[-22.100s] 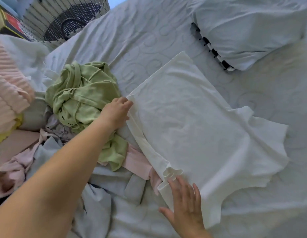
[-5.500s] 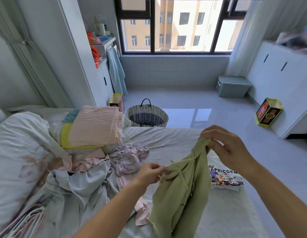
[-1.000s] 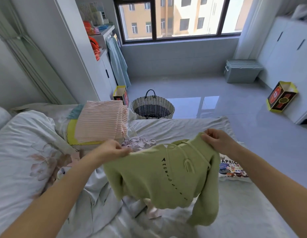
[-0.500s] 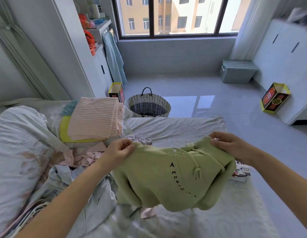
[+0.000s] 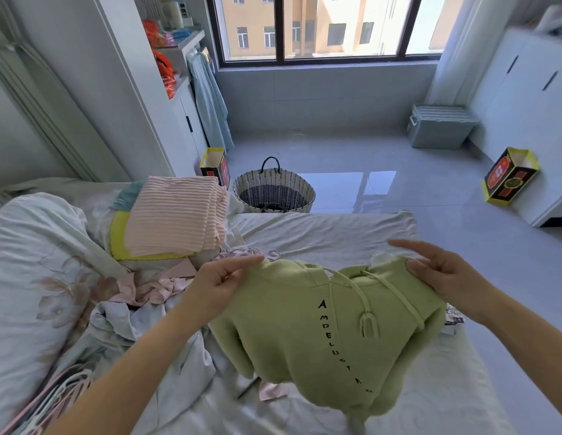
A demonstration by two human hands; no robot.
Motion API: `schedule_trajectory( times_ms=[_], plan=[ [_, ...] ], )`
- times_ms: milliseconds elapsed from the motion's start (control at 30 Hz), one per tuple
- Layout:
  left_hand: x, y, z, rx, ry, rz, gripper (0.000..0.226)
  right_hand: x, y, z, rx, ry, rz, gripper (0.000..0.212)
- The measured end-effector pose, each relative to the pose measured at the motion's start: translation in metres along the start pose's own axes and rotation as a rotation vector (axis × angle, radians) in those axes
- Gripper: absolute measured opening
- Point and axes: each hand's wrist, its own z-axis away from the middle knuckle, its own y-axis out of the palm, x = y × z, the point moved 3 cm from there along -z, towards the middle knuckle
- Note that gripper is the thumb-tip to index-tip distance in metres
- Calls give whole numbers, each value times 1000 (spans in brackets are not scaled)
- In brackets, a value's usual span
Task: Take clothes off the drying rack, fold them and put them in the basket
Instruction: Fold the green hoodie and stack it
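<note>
A green hoodie [image 5: 320, 321] with black lettering and drawstrings lies spread front-up over the bed [image 5: 320, 227], its lower part bunched toward me. My left hand [image 5: 216, 284] is at its left shoulder and my right hand [image 5: 443, 271] at its right shoulder. Both hands have their fingers stretched out, touching the cloth at most lightly. The woven basket [image 5: 273, 191] with a black handle stands on the floor just past the foot of the bed.
A folded pink striped stack [image 5: 176, 215] sits on the bed's left side, with crumpled unfolded clothes [image 5: 141, 287] below it. A duvet [image 5: 31, 262] and hangers [image 5: 66, 390] lie at left. A folded printed shirt [image 5: 454, 318] peeks out under my right arm. Boxes [image 5: 509, 174] stand on the floor.
The hoodie has dropped from mid-air onto the bed. Both hands, which gripped its shoulders half a second ago, have straightened their fingers and loosened off the cloth.
</note>
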Motion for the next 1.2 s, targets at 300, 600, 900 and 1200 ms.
schedule_trajectory(
  times_ms=[300,600,900,1200],
  plan=[
    [-53,-27,51,286,-8,48,56,28,-1,58,203,-92,174,67],
    [-2,0,10,590,-245,-46,54,-9,-11,2,195,152,194,60],
    [158,87,-74,85,31,-441,63,-153,29,-136,-199,32,425,50],
    [333,161,-121,51,-334,-624,94,-319,56,-220,-84,260,599,67]
  ],
)
